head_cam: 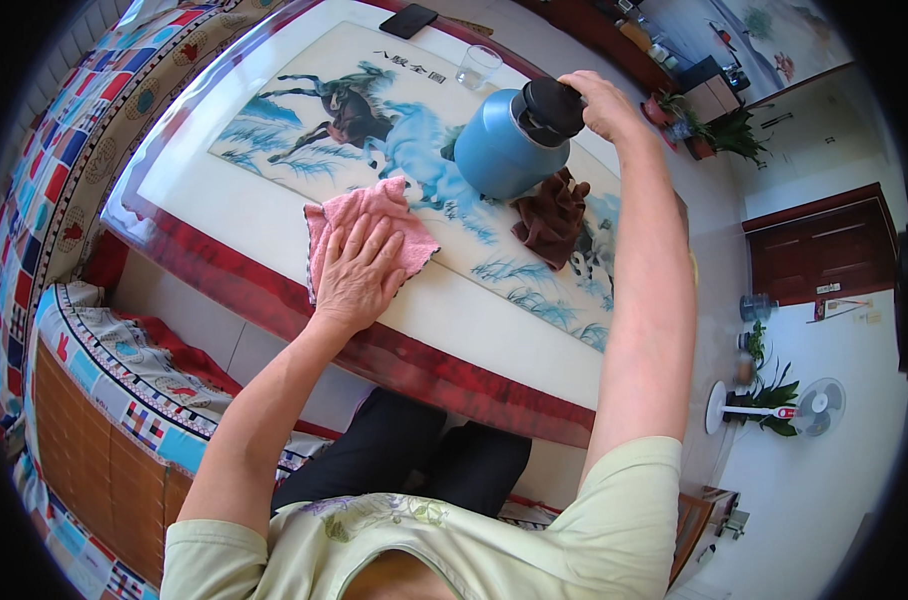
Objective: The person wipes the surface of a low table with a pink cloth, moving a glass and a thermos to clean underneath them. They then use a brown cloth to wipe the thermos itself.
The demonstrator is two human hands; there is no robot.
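My left hand (pixel 358 274) lies flat on a pink cloth (pixel 379 206) with a dark edging, near the front edge of the table (pixel 454 382). At the upper right, my right hand (pixel 600 101) grips the black handle at the top of a blue vacuum jug (pixel 510 146). The jug's black lid faces toward that hand, and whether its base touches the tabletop I cannot tell. Beside the jug lies a crumpled brown cloth (pixel 551 217). A clear drinking glass (pixel 478 67) stands beyond the jug. Painted horses cover the middle of the tabletop.
A black smartphone (pixel 409 21) rests at the table's far edge. Seats with patterned covers (pixel 123 330) stand at the left. Potted plants (pixel 698 127) are on the floor at the upper right, and a white standing fan (pixel 784 411) is by the right wall.
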